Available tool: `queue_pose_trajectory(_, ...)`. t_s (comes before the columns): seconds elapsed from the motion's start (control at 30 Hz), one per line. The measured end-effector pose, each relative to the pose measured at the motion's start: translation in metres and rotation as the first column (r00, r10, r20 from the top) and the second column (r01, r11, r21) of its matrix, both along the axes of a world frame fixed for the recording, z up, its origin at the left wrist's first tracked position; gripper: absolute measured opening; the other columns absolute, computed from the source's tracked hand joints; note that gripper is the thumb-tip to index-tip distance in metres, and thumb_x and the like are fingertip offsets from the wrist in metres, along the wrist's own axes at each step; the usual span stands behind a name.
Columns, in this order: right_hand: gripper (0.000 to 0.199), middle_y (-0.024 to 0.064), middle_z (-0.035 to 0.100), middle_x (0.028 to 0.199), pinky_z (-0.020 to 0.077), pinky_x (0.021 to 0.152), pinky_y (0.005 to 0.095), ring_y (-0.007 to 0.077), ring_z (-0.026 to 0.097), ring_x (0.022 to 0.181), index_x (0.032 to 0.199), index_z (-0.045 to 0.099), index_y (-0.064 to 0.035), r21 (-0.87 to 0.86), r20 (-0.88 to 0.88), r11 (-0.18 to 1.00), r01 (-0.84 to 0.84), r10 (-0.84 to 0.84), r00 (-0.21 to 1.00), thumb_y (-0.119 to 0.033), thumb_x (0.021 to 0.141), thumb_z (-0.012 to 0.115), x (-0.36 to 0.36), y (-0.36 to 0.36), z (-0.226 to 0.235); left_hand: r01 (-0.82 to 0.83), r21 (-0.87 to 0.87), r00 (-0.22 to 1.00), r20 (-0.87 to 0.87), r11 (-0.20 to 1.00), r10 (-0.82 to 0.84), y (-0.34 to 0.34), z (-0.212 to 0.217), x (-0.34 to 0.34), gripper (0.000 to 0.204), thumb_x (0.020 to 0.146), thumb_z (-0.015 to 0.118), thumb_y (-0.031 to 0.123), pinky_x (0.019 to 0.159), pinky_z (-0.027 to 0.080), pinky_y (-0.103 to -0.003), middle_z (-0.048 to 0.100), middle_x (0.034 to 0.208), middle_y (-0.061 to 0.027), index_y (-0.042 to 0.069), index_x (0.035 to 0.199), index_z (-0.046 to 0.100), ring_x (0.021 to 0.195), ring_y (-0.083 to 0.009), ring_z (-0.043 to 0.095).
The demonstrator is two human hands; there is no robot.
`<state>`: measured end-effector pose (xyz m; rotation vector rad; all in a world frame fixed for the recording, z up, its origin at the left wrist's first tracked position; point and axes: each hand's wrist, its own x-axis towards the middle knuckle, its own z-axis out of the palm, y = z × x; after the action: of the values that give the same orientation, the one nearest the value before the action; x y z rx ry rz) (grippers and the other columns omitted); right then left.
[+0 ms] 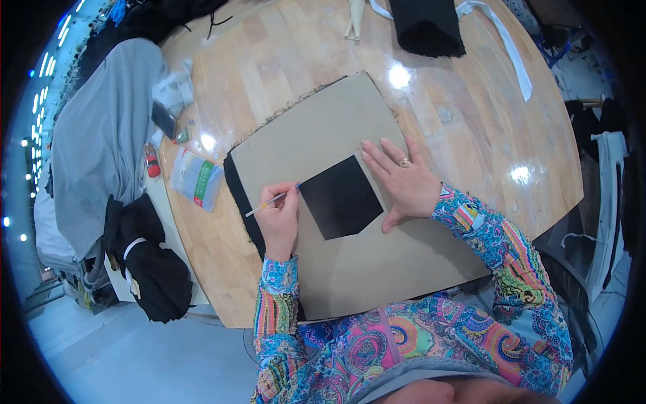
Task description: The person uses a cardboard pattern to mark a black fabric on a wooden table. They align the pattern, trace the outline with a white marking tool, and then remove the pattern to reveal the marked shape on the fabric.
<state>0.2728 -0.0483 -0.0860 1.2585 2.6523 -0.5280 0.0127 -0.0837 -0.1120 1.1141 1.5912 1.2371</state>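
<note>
A beige card sheet (pixel 350 276) lies on the table over dark fabric (pixel 237 192), which shows along its left side. In the sheet's middle is a black pocket-shaped pentagon (pixel 342 198); whether it is a cutout or a piece on top, I cannot tell. My left hand (pixel 278 219) pinches a slim white pen (pixel 269 202), one end of it at the pentagon's upper left corner. My right hand (pixel 407 180) presses flat on the sheet just right of the pentagon, fingers spread and holding nothing.
On the wooden table (pixel 471 135) at left are a clear plastic packet (pixel 196 178), a small red object (pixel 152 161) and a dark phone-like block (pixel 163 119). Black fabric (pixel 427 27) and a white strip (pixel 515 60) lie at the far edge. Grey cloth (pixel 104 135) hangs beyond the left edge.
</note>
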Motion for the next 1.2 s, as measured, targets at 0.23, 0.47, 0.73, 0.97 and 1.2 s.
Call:
queue_pose_trajectory(0.23, 0.139, 0.0123, 0.013, 0.155, 0.0091, 0.11, 0.0608, 0.0356, 0.015, 0.141, 0.146, 0.018, 0.001, 0.01, 0.002, 1.0, -0.011, 0.011, 1.0, -0.067, 0.04, 0.078, 0.0, 0.0, 0.0, -0.039, 0.035, 0.997, -0.064, 0.999, 0.041, -0.006, -0.008, -0.011, 0.006, 0.088, 0.062, 0.005, 0.056, 0.042, -0.017, 0.062, 0.077, -0.0004, -0.001, 0.09, 0.06, 0.065, -0.002, 0.054)
queue_pose_trajectory(0.47, 0.139, 0.0123, 0.014, 0.155, 0.0094, 0.11, 0.0602, 0.0356, 0.017, 0.141, 0.145, 0.019, 0.0018, 0.021, 0.004, 1.0, -0.012, 0.012, 1.0, -0.068, 0.04, 0.077, -0.001, 0.0, 0.0, -0.028, -0.016, 0.992, -0.124, 0.999, 0.026, -0.007, 0.0, -0.007, 0.008, 0.087, 0.063, 0.006, 0.06, 0.044, -0.019, 0.063, 0.079, -0.0004, -0.001, 0.09, 0.062, 0.069, -0.0031, 0.056)
queue_pose_trajectory(0.73, 0.137, 0.0106, 0.011, 0.155, 0.0084, 0.11, 0.0625, 0.0325, 0.013, 0.142, 0.146, 0.018, 0.0004, -0.003, 0.021, 1.0, -0.007, 0.007, 1.0, -0.066, 0.044, 0.078, -0.001, -0.001, -0.001, -0.029, -0.014, 0.98, -0.199, 0.999, 0.026, -0.005, -0.002, -0.006, 0.009, 0.086, 0.064, 0.007, 0.059, 0.045, -0.02, 0.063, 0.072, -0.0007, -0.001, 0.087, 0.062, 0.066, -0.0033, 0.056)
queue_pose_trajectory(0.97, 0.137, 0.0112, 0.012, 0.155, 0.0092, 0.11, 0.0627, 0.0325, 0.013, 0.143, 0.146, 0.019, 0.001, 0.004, 0.014, 1.0, -0.009, 0.009, 1.0, -0.067, 0.043, 0.077, -0.001, -0.001, -0.001, -0.054, 0.008, 0.973, -0.225, 0.998, 0.055, -0.006, -0.002, -0.007, 0.009, 0.086, 0.063, 0.007, 0.059, 0.045, -0.02, 0.063, 0.072, -0.0014, -0.002, 0.086, 0.061, 0.065, -0.004, 0.057)
queue_pose_trajectory(1.2, 0.136, 0.0115, 0.013, 0.155, 0.0104, 0.109, 0.0626, 0.033, 0.014, 0.142, 0.145, 0.02, 0.0014, 0.013, 0.009, 1.0, -0.008, 0.008, 1.0, -0.067, 0.043, 0.077, 0.0, 0.0, -0.003, -0.053, -0.01, 0.99, -0.128, 0.999, 0.051, -0.007, 0.0, -0.005, 0.008, 0.087, 0.062, 0.006, 0.059, 0.045, -0.019, 0.063, 0.073, -0.0013, -0.002, 0.087, 0.061, 0.066, -0.0036, 0.056)
